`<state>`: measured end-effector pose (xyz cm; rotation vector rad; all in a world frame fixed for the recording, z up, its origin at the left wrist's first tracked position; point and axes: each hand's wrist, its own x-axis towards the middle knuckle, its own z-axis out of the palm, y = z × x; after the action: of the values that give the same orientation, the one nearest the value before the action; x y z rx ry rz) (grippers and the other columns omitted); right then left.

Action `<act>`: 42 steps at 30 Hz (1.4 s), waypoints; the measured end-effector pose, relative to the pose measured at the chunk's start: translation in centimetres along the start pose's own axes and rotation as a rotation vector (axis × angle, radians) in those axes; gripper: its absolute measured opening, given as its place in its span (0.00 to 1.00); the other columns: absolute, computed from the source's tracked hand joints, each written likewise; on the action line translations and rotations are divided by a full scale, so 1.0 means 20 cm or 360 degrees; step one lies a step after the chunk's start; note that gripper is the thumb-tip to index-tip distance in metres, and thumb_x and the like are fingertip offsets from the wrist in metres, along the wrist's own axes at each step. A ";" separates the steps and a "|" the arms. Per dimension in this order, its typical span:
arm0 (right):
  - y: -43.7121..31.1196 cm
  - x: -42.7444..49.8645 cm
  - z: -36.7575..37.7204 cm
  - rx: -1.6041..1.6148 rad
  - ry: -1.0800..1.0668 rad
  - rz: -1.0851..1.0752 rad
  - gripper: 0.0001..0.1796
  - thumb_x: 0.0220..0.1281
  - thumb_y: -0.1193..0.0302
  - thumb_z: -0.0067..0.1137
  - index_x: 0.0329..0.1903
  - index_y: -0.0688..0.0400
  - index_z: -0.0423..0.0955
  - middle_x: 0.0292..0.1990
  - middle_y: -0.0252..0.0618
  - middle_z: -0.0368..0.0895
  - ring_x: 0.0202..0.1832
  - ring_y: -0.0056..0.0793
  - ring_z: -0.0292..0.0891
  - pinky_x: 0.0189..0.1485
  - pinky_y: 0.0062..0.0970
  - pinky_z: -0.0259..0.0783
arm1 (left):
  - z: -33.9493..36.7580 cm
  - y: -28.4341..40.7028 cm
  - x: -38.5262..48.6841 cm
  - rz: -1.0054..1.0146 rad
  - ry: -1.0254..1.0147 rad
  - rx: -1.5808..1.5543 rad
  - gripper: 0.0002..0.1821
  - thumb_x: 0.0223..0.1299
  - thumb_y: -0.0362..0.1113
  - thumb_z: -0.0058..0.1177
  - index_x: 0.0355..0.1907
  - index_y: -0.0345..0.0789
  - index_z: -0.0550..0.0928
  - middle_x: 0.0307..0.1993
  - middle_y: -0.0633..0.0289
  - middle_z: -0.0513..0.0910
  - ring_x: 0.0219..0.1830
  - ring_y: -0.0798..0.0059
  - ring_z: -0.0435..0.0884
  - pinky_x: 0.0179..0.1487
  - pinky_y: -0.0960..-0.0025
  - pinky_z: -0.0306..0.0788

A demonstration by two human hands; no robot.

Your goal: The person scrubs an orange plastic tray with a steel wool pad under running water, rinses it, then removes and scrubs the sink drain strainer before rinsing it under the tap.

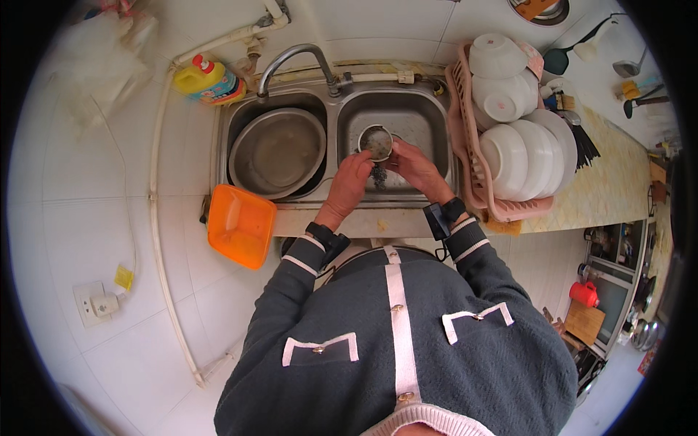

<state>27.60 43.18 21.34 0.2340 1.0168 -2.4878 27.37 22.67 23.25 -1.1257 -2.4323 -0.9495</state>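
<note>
Over the right basin (425, 125) of a steel double sink, I hold a small round container (376, 143) with a pale rim; it may be a drain strainer. Murky, greyish matter shows inside it. The fingers of my left hand (350, 181) are at its near left edge. My right hand (419, 168) grips its right side. A dark, speckled patch (379, 177) shows just below the container, between my hands; whether it is debris or a drain grate I cannot tell.
A round metal basin (278, 152) with cloudy water sits in the left sink bowl, under the curved faucet (294, 52). An orange plastic tub (241, 226) stands at the left counter edge. At right is a pink dish rack (474, 180) with white bowls (504, 161). A yellow detergent bottle (210, 82) stands behind.
</note>
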 end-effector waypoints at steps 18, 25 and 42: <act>0.08 0.02 0.09 -0.0050 -0.0168 -0.0113 0.38 0.65 0.55 0.56 0.70 0.59 0.54 0.60 0.41 0.70 0.61 0.32 0.68 0.65 0.34 0.62 | -0.14 0.12 -0.07 -0.0324 0.0276 -0.0241 0.22 0.40 0.16 0.54 0.43 0.32 0.72 0.48 0.50 0.76 0.48 0.50 0.74 0.53 0.58 0.69; 0.24 -0.03 0.17 -0.0207 -0.0242 0.0120 0.34 0.69 0.55 0.49 0.69 0.61 0.56 0.63 0.47 0.68 0.63 0.37 0.67 0.67 0.36 0.60 | -0.24 0.28 -0.38 -0.0676 0.0490 0.0124 0.21 0.39 0.17 0.54 0.41 0.32 0.72 0.47 0.52 0.76 0.46 0.52 0.75 0.51 0.58 0.69; 1.14 -0.28 0.56 -0.0632 -0.0649 0.1024 0.26 0.69 0.67 0.48 0.66 0.64 0.61 0.60 0.49 0.72 0.60 0.37 0.71 0.62 0.34 0.66 | -0.04 0.29 -1.96 -0.1981 0.2331 -0.1118 0.14 0.58 0.18 0.47 0.46 0.33 0.73 0.47 0.60 0.79 0.48 0.69 0.77 0.55 0.64 0.71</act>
<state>43.05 22.81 16.97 -0.0670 1.0269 -1.6321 57.21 2.79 6.46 1.0408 -1.2061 -1.9468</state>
